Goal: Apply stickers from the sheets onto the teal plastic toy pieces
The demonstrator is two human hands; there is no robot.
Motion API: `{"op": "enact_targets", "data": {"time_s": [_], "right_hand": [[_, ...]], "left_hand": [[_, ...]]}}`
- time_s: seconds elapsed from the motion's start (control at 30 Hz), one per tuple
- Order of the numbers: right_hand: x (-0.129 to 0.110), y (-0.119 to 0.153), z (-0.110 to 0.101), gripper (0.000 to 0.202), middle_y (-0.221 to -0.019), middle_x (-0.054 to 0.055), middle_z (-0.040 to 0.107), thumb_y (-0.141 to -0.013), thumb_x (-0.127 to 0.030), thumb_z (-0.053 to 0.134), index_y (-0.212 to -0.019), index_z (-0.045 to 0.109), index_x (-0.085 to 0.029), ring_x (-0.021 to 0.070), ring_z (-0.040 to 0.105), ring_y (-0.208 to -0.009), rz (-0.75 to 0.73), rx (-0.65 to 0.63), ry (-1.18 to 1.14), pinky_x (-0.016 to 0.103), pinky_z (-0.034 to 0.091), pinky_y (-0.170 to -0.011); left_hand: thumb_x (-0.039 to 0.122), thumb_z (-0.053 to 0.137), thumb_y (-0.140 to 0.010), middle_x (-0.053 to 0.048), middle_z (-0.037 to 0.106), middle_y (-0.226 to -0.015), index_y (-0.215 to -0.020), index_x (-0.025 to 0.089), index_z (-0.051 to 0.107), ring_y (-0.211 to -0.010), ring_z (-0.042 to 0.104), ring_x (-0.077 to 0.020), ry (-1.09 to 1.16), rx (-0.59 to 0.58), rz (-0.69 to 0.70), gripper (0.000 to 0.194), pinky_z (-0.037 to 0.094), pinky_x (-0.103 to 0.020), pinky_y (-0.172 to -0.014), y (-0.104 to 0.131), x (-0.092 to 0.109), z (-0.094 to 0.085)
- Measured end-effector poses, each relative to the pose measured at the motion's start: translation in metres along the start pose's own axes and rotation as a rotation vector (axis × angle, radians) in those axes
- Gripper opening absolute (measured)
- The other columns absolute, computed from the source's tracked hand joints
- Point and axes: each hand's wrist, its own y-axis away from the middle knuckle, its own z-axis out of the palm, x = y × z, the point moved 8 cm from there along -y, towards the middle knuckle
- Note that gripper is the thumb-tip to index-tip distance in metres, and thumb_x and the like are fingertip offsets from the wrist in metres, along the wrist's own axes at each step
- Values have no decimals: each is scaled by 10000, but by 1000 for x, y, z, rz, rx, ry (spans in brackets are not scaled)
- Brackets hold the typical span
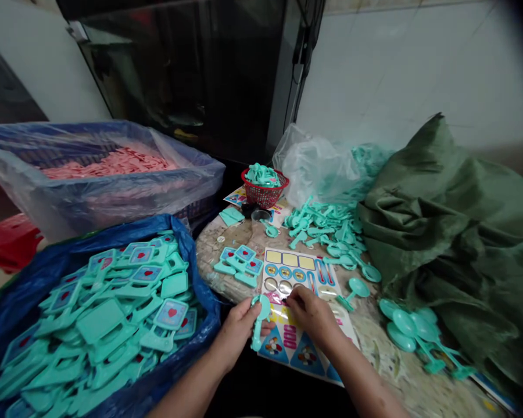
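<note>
My left hand (239, 330) is closed around a small teal plastic toy piece (262, 306), which has a round end and a narrow handle pointing down. My right hand (312, 316) has its fingers pinched together over the sticker sheet (305, 261), by a row of pink stickers. Whatever sits between those fingertips is too small to make out. Printed circles, yellow rectangles, thermometers and blue triangles cover the sheet. Left of it lie several square teal pieces (245, 253) with heart stickers. Teal spoon-shaped pieces (358, 287) lie to its right.
A blue bag (209, 302) of teal pieces stands at left, below a plastic-lined crate (192, 174) with pink parts. On the table (226, 285) are a red basket (264, 196) and a teal pile (326, 223). Green cloth (453, 232) bulges at right.
</note>
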Motion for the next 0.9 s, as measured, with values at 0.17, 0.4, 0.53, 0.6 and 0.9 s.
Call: {"op": "enact_targets", "data": {"time_s": [0.17,0.4,0.53,0.6,0.9], "right_hand": [[-2,0,4,120,-782,35,639,-815,-289,442,-763,527,-222,179,588,-699,-17,31,26,253,354,-605],[2,1,9,121,-731,21,614,-798,-297,449,-735,522,-225,169,573,-656,-30,3,0,246,363,-577],[4,1,6,143,-749,33,618,-797,-322,449,-750,539,-221,177,569,-674,-24,28,-15,256,374,-591],[3,1,6,142,-732,32,617,-793,-319,451,-746,540,-220,173,562,-650,-31,26,-17,256,371,-582],[5,3,8,155,-736,32,619,-796,-332,450,-746,545,-220,167,551,-642,-15,32,-32,257,369,-579]], "left_hand": [[499,638,-698,-58,688,-882,-959,159,568,-766,679,-230,-3,-12,2,435,518,-361,-733,-2,-5,0],[536,646,-667,-50,689,-834,-944,154,579,-730,680,-230,-23,12,5,476,526,-354,-694,-4,-3,-3],[521,650,-676,-47,690,-844,-953,159,583,-734,680,-226,-15,7,3,461,530,-348,-696,-4,-4,-2],[511,646,-687,-45,690,-855,-969,164,586,-740,680,-224,-14,6,6,451,531,-344,-697,-4,-4,-1],[514,636,-694,-32,687,-814,-978,171,600,-741,679,-228,-31,21,9,447,534,-348,-691,-2,-4,-1]]}}
